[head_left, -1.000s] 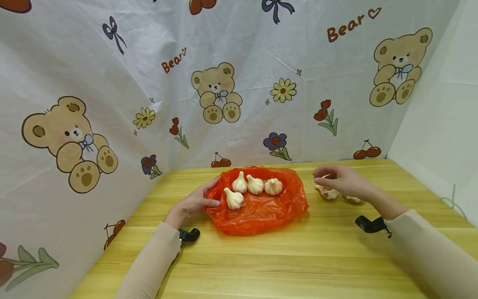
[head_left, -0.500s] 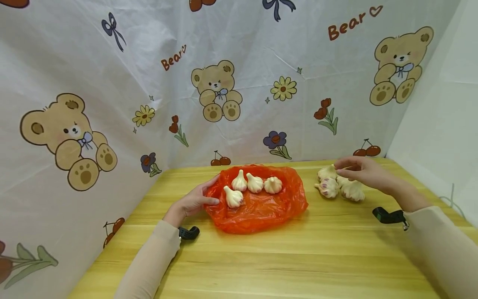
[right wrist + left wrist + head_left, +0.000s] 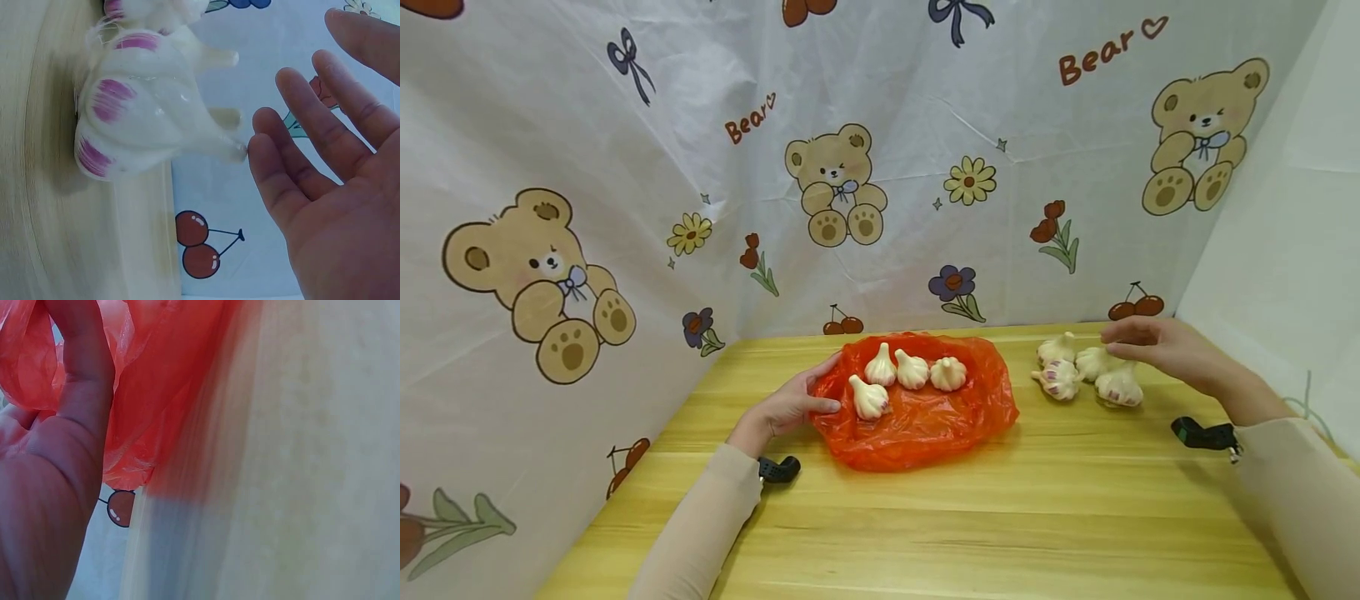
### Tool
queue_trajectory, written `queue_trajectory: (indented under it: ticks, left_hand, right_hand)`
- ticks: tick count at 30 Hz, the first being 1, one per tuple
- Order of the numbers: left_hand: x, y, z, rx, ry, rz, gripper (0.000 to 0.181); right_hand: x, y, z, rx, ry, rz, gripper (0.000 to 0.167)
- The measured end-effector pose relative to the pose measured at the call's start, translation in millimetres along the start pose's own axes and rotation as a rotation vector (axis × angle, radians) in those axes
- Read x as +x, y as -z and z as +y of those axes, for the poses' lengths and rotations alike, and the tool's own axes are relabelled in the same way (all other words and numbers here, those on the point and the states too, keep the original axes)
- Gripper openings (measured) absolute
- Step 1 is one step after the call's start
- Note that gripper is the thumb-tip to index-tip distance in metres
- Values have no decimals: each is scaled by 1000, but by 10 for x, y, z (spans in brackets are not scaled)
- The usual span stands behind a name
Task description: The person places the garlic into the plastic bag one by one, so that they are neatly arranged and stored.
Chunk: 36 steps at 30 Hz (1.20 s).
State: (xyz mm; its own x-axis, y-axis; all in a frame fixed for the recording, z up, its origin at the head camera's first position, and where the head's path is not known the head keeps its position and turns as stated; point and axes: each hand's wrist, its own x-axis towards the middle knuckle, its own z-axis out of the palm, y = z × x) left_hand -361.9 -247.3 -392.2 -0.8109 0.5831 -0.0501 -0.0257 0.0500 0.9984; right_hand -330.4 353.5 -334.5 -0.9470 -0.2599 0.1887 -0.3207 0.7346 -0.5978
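My left hand (image 3: pixel 790 406) holds the left edge of a red plastic bag (image 3: pixel 917 437), thumb over the rim and the other fingers behind it. Inside the wide-mouthed bag sit several garlic bulbs (image 3: pixel 912 369), grouped toward its back and left. On the right, my right hand (image 3: pixel 1180 354) hovers over a garlic bulb (image 3: pixel 1118 387) with nothing in its grasp. The right wrist view has its fingers loosely extended beside the stem of a purple-streaked garlic bulb (image 3: pixel 137 106); whether they touch is hard to tell.
More garlic bulbs (image 3: pixel 1060 379) cluster on the wooden table (image 3: pixel 925 533), right of the bag. A bear-print cloth (image 3: pixel 895 275) hangs behind and along the left side. A thin cable (image 3: pixel 1309 408) lies near the right wall.
My right hand has moved rightward from beside the bag, across the garlic cluster, uncovering the bulbs. The rightmost bulb sits slightly farther right. My left hand and the bag stay put.
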Motion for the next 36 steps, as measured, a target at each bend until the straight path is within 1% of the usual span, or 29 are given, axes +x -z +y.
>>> queue_trajectory:
  ticks: [5, 11, 15, 18, 22, 31, 36]
  left_hand:
    - [3, 5, -3, -4, -1, -2, 99]
    - [9, 2, -14, 1, -5, -2, 99]
    - [1, 5, -15, 1, -3, -2, 99]
    - [-2, 5, -10, -2, -5, -6, 99]
    - [0, 5, 1, -14, -8, -11, 100]
    - [-5, -1, 9, -16, -3, -8, 100]
    - [-10, -6, 9, -16, 3, -2, 100]
  right_hand:
    - [-8, 4, 82, 39, 0, -6, 42]
    - [-3, -47, 229, 53, 52, -5, 35]
    - [-7, -80, 293, 70, 44, -49, 38]
    - [-10, -99, 329, 107, 27, -91, 42]
    - [-9, -126, 358, 127, 27, -120, 46]
    - [-17, -183, 380, 104, 41, -147, 49]
    - [-32, -209, 407, 114, 57, -156, 50]
